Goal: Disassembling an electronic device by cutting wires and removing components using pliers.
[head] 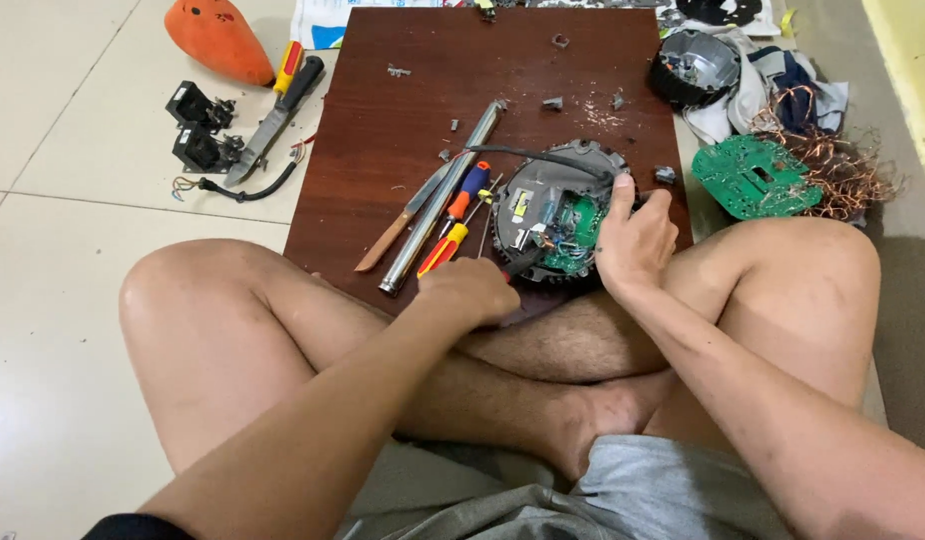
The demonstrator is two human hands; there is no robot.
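We see the round grey motor housing with a green circuit board [555,212] lying at the near edge of the dark brown wooden board [403,90]; the right hand [635,240] curls closed on the housing's right rim; the left hand [473,290], fisted, grips a dark tool handle whose tip meets the housing's near side; left of the housing lie a steel tube [441,200], a knife [403,218] and red-and-yellow screwdrivers [453,228]; pale floor tiles [63,150] surround the board.
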